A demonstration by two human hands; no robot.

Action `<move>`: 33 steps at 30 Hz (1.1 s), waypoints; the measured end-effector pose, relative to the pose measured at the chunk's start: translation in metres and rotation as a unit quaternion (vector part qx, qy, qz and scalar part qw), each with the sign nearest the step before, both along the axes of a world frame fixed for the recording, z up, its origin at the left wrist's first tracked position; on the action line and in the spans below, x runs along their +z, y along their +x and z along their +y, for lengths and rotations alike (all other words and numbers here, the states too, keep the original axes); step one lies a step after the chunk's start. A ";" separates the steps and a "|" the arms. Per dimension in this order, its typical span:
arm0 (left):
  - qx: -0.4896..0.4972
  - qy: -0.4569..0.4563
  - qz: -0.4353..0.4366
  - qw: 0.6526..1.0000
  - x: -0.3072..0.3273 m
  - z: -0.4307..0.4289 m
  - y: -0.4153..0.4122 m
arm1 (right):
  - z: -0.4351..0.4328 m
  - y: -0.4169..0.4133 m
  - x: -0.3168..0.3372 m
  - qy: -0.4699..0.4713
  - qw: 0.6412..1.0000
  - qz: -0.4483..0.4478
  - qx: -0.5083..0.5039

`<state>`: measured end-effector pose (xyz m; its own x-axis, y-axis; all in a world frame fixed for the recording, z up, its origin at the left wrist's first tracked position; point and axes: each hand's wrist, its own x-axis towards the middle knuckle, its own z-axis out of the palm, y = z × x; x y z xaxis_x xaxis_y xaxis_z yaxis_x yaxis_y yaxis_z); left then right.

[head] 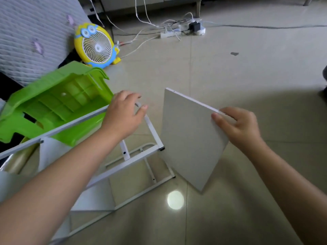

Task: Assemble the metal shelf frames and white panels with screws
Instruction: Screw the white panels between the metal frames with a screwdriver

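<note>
Near the middle of a tiled floor, the left hand curls over the top corner of a white metal shelf frame, gripping its tube. The right hand pinches the far-right edge of a loose white panel, thumb on its near face, holding it tilted just right of the frame. An overturned green stool lies left; a yellow fan stands farther off.

The job looks partly done: white surfaces seem already fitted lower in the frame, while this panel is not yet attached. No screws or screwdriver show. The left forearm hides part of the frame, and it is unclear whether the panel's low corner touches the floor.
</note>
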<state>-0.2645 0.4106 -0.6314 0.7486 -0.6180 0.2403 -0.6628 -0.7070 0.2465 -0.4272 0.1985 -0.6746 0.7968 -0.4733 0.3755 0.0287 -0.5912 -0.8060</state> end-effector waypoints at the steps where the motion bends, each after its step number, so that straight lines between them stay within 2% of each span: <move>1: 0.032 0.053 -0.009 0.998 -0.002 0.020 0.007 | 0.007 -0.002 -0.008 0.005 1.000 -0.005 -0.017; 3: 0.107 0.140 0.026 0.984 0.000 0.049 0.019 | 0.023 -0.002 -0.022 0.013 0.999 -0.016 -0.044; 4: 0.130 0.155 0.057 0.978 0.001 0.058 0.025 | 0.034 -0.002 -0.027 0.009 0.998 -0.025 -0.054; 6: 0.148 0.143 0.128 0.970 0.002 0.066 0.032 | 0.059 -0.001 -0.036 -0.009 0.996 -0.043 -0.072; 8: 0.150 0.129 0.155 0.968 0.003 0.069 0.036 | 0.085 0.002 -0.046 -0.030 0.995 -0.054 -0.080; 15: 0.128 0.134 0.123 0.975 -0.004 0.075 0.042 | 0.140 0.016 -0.069 -0.045 0.996 -0.059 -0.045; 20: 0.087 0.118 0.141 0.979 -0.005 0.084 0.045 | 0.149 0.012 -0.082 0.105 0.991 0.082 -0.026; 22: 0.076 0.122 0.133 0.981 -0.006 0.087 0.046 | 0.147 0.011 -0.076 0.126 0.989 0.063 -0.049; 28: 0.061 0.136 0.117 0.982 -0.006 0.086 0.047 | 0.150 0.019 -0.056 -0.054 0.990 -0.062 -0.118; 30: 0.066 0.145 0.117 0.980 -0.006 0.085 0.046 | 0.156 0.026 -0.056 -0.044 0.986 -0.079 -0.139; 33: 0.069 0.175 0.109 0.976 -0.007 0.082 0.045 | 0.165 0.031 -0.058 0.026 0.990 -0.056 -0.124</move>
<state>-0.2194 0.4929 -0.6386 0.8406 -0.5229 -0.1414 -0.5138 -0.8523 0.0980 -0.3960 0.3634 -0.7322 0.6086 -0.6702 0.4248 -0.0217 -0.5492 -0.8354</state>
